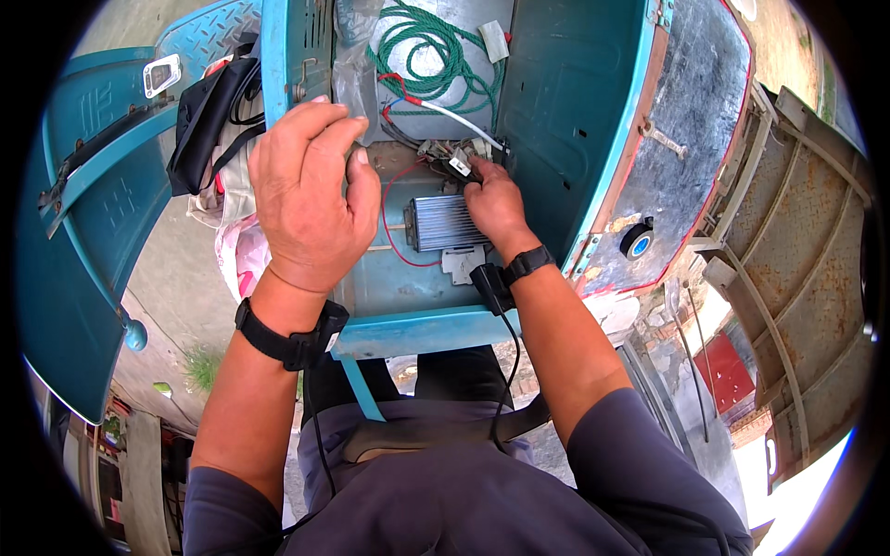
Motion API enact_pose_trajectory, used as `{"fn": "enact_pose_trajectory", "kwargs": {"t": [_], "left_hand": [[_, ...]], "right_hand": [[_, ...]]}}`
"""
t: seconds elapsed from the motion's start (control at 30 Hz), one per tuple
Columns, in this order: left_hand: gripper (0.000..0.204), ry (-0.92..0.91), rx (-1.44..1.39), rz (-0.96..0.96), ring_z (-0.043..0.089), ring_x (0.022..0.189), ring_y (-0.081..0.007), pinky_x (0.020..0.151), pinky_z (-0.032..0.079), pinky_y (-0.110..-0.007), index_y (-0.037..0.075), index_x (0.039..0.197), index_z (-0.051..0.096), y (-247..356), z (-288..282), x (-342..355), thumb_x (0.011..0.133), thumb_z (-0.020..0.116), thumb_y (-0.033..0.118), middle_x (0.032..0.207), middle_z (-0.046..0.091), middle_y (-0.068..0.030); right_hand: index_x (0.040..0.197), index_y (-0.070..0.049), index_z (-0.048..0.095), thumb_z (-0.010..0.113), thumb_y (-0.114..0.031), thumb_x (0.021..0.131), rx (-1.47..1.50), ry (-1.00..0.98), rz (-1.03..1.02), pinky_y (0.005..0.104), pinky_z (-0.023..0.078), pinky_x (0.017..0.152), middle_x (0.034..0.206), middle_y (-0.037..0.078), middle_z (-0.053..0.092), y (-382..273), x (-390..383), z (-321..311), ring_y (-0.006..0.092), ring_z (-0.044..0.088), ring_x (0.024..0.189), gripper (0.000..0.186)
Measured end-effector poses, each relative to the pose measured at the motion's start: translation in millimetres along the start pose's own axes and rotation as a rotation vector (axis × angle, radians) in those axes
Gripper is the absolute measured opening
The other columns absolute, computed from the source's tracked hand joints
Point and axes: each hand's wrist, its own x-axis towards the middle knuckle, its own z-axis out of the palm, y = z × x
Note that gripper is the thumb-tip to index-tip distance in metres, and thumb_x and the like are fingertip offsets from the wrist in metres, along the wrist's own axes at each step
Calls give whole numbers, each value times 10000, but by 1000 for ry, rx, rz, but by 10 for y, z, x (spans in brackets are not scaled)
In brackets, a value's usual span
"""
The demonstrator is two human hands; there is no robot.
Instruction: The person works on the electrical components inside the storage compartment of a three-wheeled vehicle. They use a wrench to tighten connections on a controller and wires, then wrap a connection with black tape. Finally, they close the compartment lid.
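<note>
Left hand (315, 199) is up over the compartment's left edge, fingers loosely bent and open. Right hand (498, 208) is down at a messy bunch of wires with white plastic connectors (457, 164), can't tell if it's pinching any. Silver finned metal box (443, 223) sits just nearer, inside the teal metal compartment (426, 332); coiled green rope (422, 56) lies farther back.
</note>
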Motion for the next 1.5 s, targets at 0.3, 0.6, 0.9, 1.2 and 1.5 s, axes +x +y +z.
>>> {"fn": "enact_pose_trajectory", "kwargs": {"t": [0.3, 0.6, 0.9, 1.2, 1.5], "left_hand": [[356, 22, 1, 8, 625, 1115, -304, 941, 452, -432, 64, 1087, 670, -12, 18, -3, 741, 700, -10, 1170, 631, -93], [346, -26, 13, -2, 610, 1145, -322, 976, 459, -417, 36, 1118, 668, 17, -22, 0, 784, 683, -50, 1206, 629, -126], [335, -12, 27, -3, 611, 1142, -320, 979, 442, -426, 50, 1117, 667, 29, -21, -9, 791, 687, -23, 1192, 644, -123], [324, -12, 61, 18, 609, 1129, -327, 984, 436, -438, 48, 1116, 666, 55, -36, 5, 797, 687, -5, 1188, 640, -125], [342, -11, 73, 53, 587, 1138, -314, 995, 416, -457, 74, 1118, 663, 20, -13, -25, 779, 692, 37, 1185, 623, -103]], "right_hand": [[1321, -89, 644, 600, -141, 893, -49, 55, 4, 448, 490, 1054, 1344, 198, 622, -77, 83, -45, 393, 615, 1203, 434], [1336, 15, 610, 581, -49, 958, 333, 78, -127, 317, 509, 995, 1245, 165, 701, -362, -53, -441, 215, 674, 1127, 384], [1297, 22, 621, 578, -41, 1012, 527, 18, -252, 300, 517, 973, 1195, 104, 698, -601, -759, -1259, 165, 665, 1111, 295], [1195, -3, 693, 655, -64, 954, 365, -27, -211, 313, 521, 916, 1104, 117, 715, -449, -1713, -1882, 196, 689, 1038, 252], [1322, 32, 602, 600, -82, 1023, 523, 271, -201, 342, 475, 1033, 1207, 119, 701, -184, -2474, -2738, 205, 655, 1138, 320]]}}
